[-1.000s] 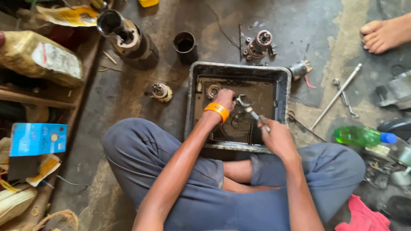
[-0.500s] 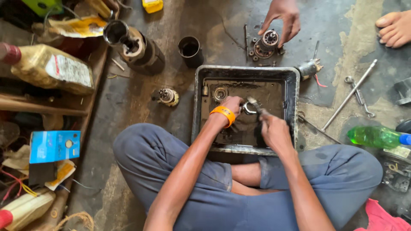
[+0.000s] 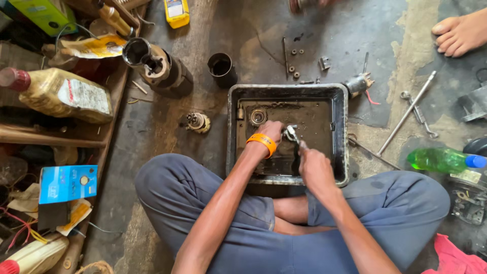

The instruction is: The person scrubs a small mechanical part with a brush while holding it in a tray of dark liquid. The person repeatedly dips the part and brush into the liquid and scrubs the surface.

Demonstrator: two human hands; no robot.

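Hands (image 3: 291, 152) seemingly inside tray rim (image 3: 345, 132)

Single head-worn view, looking steeply down from close above onto crossed legs, metal tray (image 3: 339, 96) and floor (image 3: 324, 35).

Black rectangular metal tray (image 3: 339, 133) at frame centre on the floor; round steel bearing (image 3: 258, 117) inside, upper left. Dark cylindrical cup (image 3: 221, 69) above-left of tray; green plastic bottle (image 3: 440, 160) right; long steel rod (image 3: 407, 112) between.

Grimy floor (image 3: 324, 30) under metal tray (image 3: 339, 132)
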